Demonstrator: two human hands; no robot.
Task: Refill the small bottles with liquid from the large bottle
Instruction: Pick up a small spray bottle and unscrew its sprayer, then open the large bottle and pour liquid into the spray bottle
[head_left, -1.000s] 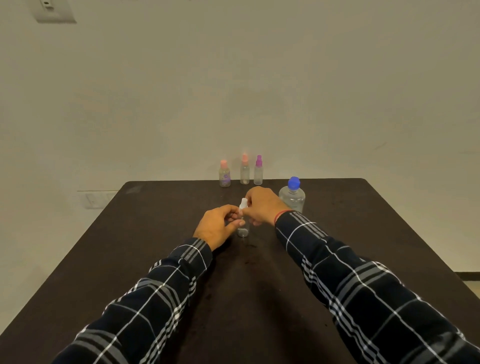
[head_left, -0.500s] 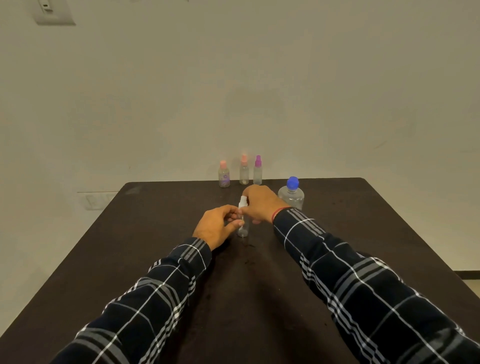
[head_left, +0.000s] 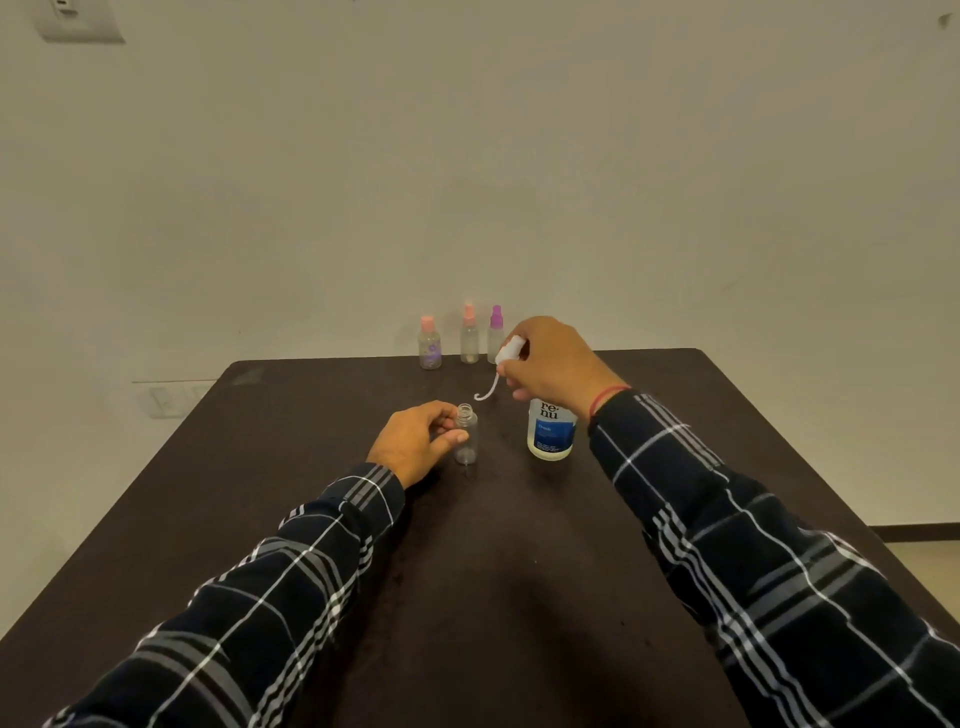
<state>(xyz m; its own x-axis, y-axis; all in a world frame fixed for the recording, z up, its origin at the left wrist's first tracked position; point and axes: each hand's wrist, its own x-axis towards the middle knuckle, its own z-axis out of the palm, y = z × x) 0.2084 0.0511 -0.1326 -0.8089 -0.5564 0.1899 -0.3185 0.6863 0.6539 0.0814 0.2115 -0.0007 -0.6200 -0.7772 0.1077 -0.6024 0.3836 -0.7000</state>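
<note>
Left hand (head_left: 415, 441) curls its thumb and fingers round the small clear bottle (head_left: 466, 439), which stands upright on the dark counter (head_left: 311, 467) near its middle, threaded neck uncapped. Raised above and to the right of it, the right hand (head_left: 558, 364) pinches a white spray cap (head_left: 511, 351) between its fingertips. The cap's thin curved dip tube (head_left: 488, 389) hangs free in the air and ends just above the open neck, slightly to its right.

Just beside the small clear bottle, on its right, the large bottle (head_left: 551, 431) stands upright with a white and blue label facing the camera. Its top is hidden behind the right hand, and whether the hand touches it cannot be told.

At the far edge of the counter 3 more small bottles stand in a row close together: 1 squat pink-capped bottle (head_left: 429, 345) on the left, 1 taller orange-capped bottle (head_left: 469, 338) in the middle, and 1 purple-capped bottle (head_left: 496, 325) on the right, its lower part covered by the spray cap and hand.

Both arms wear dark plaid sleeves (head_left: 291, 571), and a red thread (head_left: 609, 393) circles the right wrist. A pale wall (head_left: 467, 156) rises behind the counter.
</note>
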